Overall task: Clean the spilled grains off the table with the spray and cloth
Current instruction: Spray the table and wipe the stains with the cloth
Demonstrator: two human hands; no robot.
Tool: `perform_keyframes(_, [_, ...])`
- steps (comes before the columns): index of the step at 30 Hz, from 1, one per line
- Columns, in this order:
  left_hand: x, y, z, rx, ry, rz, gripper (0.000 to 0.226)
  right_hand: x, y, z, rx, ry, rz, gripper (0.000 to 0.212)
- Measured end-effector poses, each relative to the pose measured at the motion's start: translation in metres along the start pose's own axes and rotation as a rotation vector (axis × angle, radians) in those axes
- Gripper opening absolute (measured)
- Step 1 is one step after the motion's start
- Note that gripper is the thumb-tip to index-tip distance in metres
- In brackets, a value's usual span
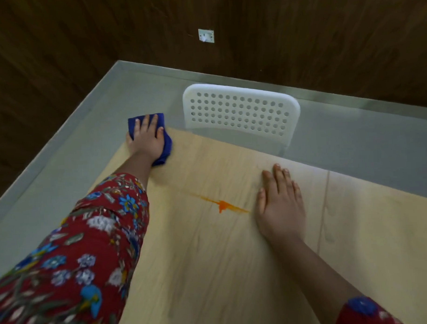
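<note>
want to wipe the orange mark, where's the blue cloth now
Head view: the blue cloth sits at the far left corner of the table under the left hand, left of the white chair.

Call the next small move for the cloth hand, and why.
Probably drag the left hand and blue cloth toward the orange mark: the cloth sits at the far left corner of the table, while the mark lies uncovered mid-table beside the flat right hand.

Pale wood table (211, 271), orange stain (222, 205), blue cloth (167, 141) at far corner
</note>
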State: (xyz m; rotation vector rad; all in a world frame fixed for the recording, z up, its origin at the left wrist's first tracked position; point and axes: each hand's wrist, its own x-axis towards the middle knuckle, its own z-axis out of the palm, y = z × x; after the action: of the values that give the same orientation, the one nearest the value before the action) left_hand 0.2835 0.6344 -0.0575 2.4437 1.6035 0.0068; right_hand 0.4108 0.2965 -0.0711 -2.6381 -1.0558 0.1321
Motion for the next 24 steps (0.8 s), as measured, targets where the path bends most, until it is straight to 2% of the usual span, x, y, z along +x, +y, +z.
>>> perform_keyframes(6, [-0.001,-0.020,-0.003,-0.019,-0.015,0.000,0.054,0.000,0.001,-0.002,-0.002,0.005,-0.003,0.058])
perform_keyframes(9, [-0.044,-0.048,-0.006,-0.023,0.004,0.056,0.054,0.000,-0.002,-0.003,0.008,0.000,-0.015,0.058])
perform_keyframes(12, [-0.109,-0.097,-0.005,-0.012,0.053,0.187,0.054,-0.001,-0.003,-0.004,0.001,-0.012,-0.019,0.059])
perform_keyframes(16, [-0.138,-0.121,-0.007,0.046,0.043,0.148,0.057,-0.001,-0.003,-0.003,0.005,-0.019,-0.024,0.060])
perform_keyframes(21, [-0.083,-0.069,-0.001,0.037,0.050,0.017,0.061,0.001,-0.003,-0.001,-0.004,-0.005,-0.026,0.062])
perform_keyframes(22, [-0.080,-0.050,0.002,0.037,0.037,0.067,0.061,0.000,-0.002,-0.001,-0.005,-0.007,-0.030,0.063])
perform_keyframes(24, [-0.096,-0.006,0.013,0.055,0.009,0.306,0.064,0.000,-0.001,-0.003,-0.001,-0.015,-0.038,0.063])
